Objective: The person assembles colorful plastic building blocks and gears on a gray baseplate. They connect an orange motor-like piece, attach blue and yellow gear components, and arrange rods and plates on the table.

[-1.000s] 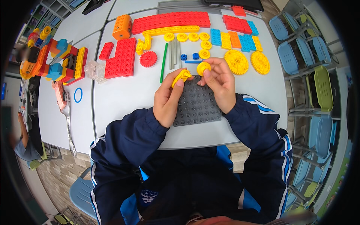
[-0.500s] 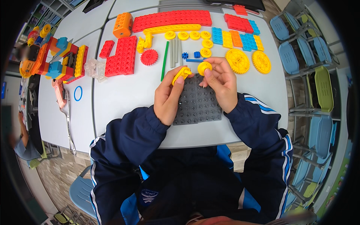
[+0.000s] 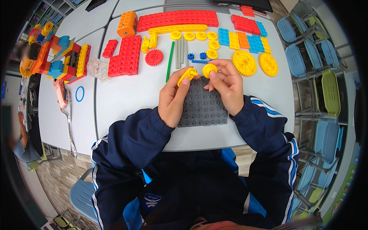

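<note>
My left hand point(image 3: 173, 97) is closed on a yellow toy building piece point(image 3: 186, 76) with a knobbed end. Pinched in my right hand point(image 3: 229, 86) is a small round yellow pulley wheel point(image 3: 209, 70). The two pieces are held a small gap apart, above the dark grey studded baseplate point(image 3: 203, 109). Just beyond my hands lie a blue axle rod point(image 3: 200, 61), a small blue gear point(image 3: 191, 56) and a blue bushing-like piece point(image 3: 203, 55). Grey rods point(image 3: 179, 53) and a green rod point(image 3: 170, 61) lie beyond my left hand. Several more yellow pulley wheels point(image 3: 189, 36) form a bent row.
Red bricks point(image 3: 124, 57), a red gear point(image 3: 154, 57) and an orange block point(image 3: 127, 24) lie to the left. Large yellow gears point(image 3: 244, 63) and coloured bricks point(image 3: 242, 40) are at right. A built brick model point(image 3: 63, 63) stands far left, near a blue ring point(image 3: 79, 94).
My hands keep hold of the same two yellow pieces and have hardly moved. The whole view has shifted slightly.
</note>
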`<state>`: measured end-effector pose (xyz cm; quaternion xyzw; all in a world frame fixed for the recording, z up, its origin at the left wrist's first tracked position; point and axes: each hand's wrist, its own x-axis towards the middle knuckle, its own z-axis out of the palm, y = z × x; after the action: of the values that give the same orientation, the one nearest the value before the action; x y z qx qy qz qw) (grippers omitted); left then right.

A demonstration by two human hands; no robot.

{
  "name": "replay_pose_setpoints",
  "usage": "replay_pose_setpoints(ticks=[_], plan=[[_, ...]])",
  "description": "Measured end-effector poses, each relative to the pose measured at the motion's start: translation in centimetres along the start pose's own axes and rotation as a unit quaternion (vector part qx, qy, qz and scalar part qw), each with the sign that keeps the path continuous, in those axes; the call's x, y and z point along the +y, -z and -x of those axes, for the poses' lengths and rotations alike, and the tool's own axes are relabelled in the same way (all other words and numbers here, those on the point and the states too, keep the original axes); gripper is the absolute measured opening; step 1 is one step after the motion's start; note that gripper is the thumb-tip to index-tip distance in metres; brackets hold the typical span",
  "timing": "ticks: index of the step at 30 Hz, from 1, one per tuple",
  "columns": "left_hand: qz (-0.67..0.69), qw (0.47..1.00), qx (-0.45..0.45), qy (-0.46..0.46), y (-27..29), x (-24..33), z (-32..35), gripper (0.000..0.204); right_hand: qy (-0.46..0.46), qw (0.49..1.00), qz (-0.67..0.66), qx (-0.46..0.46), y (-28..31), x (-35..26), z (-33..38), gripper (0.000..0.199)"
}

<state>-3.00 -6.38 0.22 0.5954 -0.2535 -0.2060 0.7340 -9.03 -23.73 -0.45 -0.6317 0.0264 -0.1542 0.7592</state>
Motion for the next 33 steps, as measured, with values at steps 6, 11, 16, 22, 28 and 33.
replay_pose_setpoints(ticks=[6, 11, 16, 22, 28, 33], plan=[[-0.002, 1.0, -0.001, 0.004, 0.01, -0.04, 0.05, 0.035, 0.001, 1.0, -0.012, 0.006, -0.14, -0.16, -0.04, 0.029], [0.001, 1.0, -0.001, 0.013, -0.02, 0.16, 0.12, 0.035, 0.0, 1.0, 0.005, 0.007, -0.1, -0.04, -0.08, 0.032], [0.005, 1.0, -0.001, 0.017, -0.07, 0.35, 0.09, 0.035, 0.002, 1.0, -0.001, 0.012, -0.04, 0.1, -0.1, 0.032], [0.006, 1.0, 0.003, 0.019, -0.02, 0.2, 0.18, 0.035, 0.002, 1.0, 0.0, 0.013, -0.05, 0.19, -0.15, 0.032], [0.006, 1.0, 0.006, 0.019, 0.01, 0.15, 0.14, 0.035, 0.0, 1.0, 0.005, 0.012, -0.12, 0.07, -0.12, 0.032], [0.016, 1.0, -0.019, 0.017, 0.22, 0.51, -0.06, 0.035, 0.009, 0.999, -0.015, 0.029, -0.07, -0.22, -0.16, 0.029]])
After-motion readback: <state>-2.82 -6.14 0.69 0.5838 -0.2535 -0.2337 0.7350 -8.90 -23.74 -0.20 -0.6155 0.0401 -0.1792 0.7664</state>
